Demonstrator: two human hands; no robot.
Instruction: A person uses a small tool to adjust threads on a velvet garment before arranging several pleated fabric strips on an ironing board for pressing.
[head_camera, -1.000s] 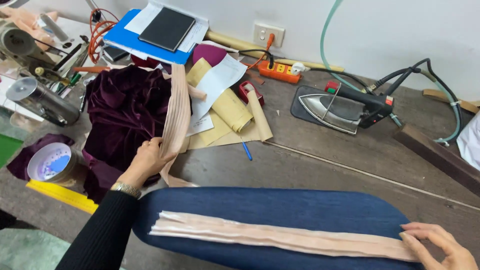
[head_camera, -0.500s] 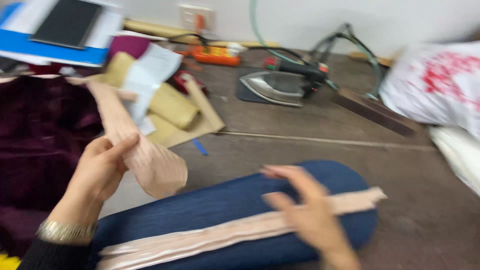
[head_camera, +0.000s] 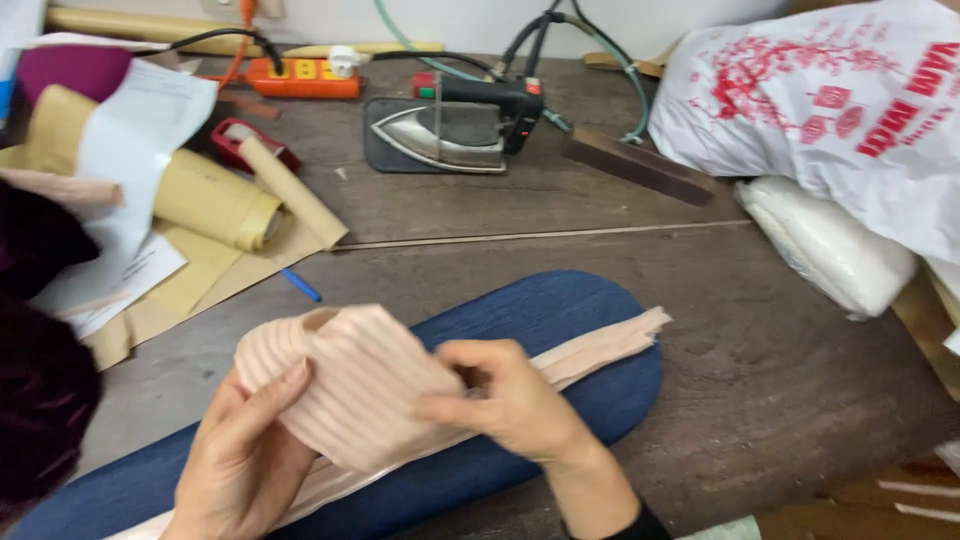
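Left hand (head_camera: 245, 455) half-open, cupping folded peach ribbed fabric strip (head_camera: 350, 395); right hand (head_camera: 510, 400) fingers pinched closed on its edge, above blue padded ironing board (head_camera: 590, 310).

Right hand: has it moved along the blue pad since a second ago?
Yes. The right hand left the strip's far end and came back along the blue pad to the folded fabric.

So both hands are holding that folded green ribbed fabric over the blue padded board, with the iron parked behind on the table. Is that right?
Not quite: the fabric is pale peach, not green. The head view shows the left hand and right hand holding the folded ribbed fabric over the blue padded board, with the iron parked behind on the table.
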